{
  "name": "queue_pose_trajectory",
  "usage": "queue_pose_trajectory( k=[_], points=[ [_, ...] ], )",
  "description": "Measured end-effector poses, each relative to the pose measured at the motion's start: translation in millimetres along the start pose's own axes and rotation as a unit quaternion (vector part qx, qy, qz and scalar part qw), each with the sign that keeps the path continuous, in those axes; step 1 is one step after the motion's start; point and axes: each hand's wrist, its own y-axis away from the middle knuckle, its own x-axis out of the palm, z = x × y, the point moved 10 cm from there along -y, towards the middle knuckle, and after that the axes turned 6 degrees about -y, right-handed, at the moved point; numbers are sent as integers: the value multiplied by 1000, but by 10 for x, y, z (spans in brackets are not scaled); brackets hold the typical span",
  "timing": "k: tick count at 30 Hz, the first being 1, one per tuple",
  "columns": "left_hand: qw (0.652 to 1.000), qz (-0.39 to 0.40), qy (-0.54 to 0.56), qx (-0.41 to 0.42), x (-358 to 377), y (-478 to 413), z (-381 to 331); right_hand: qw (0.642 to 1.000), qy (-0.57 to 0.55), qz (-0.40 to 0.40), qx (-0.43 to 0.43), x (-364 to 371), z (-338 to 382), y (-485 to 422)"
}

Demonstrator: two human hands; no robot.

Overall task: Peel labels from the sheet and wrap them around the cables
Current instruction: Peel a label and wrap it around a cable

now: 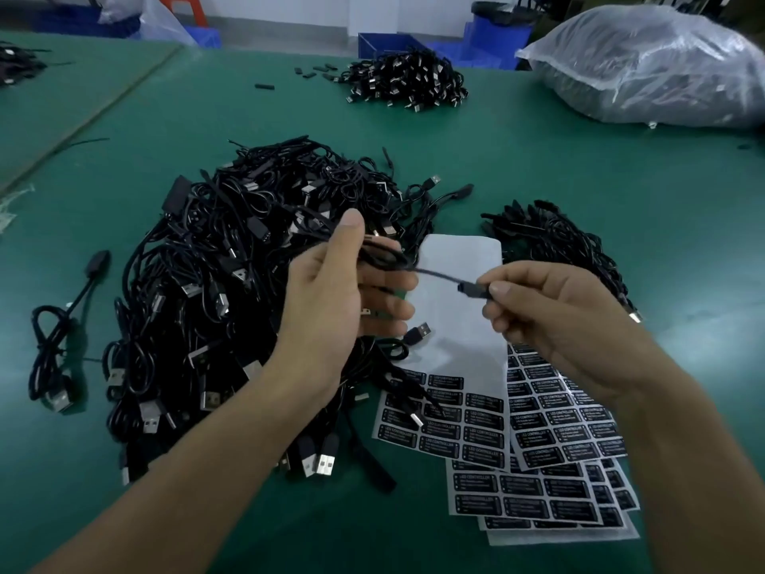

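**Cable stretched between both hands, labels waiting at 6 o'clock**

The cable (434,276) hangs in the air over the bare upper part of the top label sheet (463,354). Its free length runs nearly from 9 to 3 o'clock and dips a little toward the right. The left hand (331,300) has its fingers curled round the gathered loops. The right hand (550,312) pinches the small black connector block (474,288) between thumb and forefinger. A USB plug (420,332) dangles just below the left hand.

From the pinch, the unpeeled labels (482,422) lie toward 6 o'clock, flat on the fanned sheets. The right hand is the nearer one, so it would probably have to let go of the block to peel a label. No label is on the cable yet, as far as can be seen.

A large cable heap (198,283) spreads from 9 o'clock, and its edge spills onto the sheets' left corner, which may snag a peel there. A smaller bundle (554,238) sits at 1 o'clock. Another pile (405,78) and a plastic bag (645,64) lie far off at 12 and 1 on the green table (621,171).
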Motion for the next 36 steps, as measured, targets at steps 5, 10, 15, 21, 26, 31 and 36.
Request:
queue_pose_trajectory(
  k=[5,10,15,21,26,31,36],
  points=[
    [961,130,-235,-64,216,89,173,992,-38,-85,-86,-99,41,16],
    [885,20,-371,281,261,271,-444,983,31,-61,-172,-18,192,146],
    [799,122,-540,233,441,254,-179,988,-11,25,-149,190,154,235],
    [843,200,-483,126,417,164,215,989,56,-19,-138,112,113,245],
    [871,159,-453,107,325,109,236,942,270,-185,-75,-337,34,309],
    [821,186,-525,126,426,169,280,941,322,-97,42,-223,-224,279],
    [774,207,-583,137,483,194,340,976,211,6,52,40,-228,290]
  ],
)
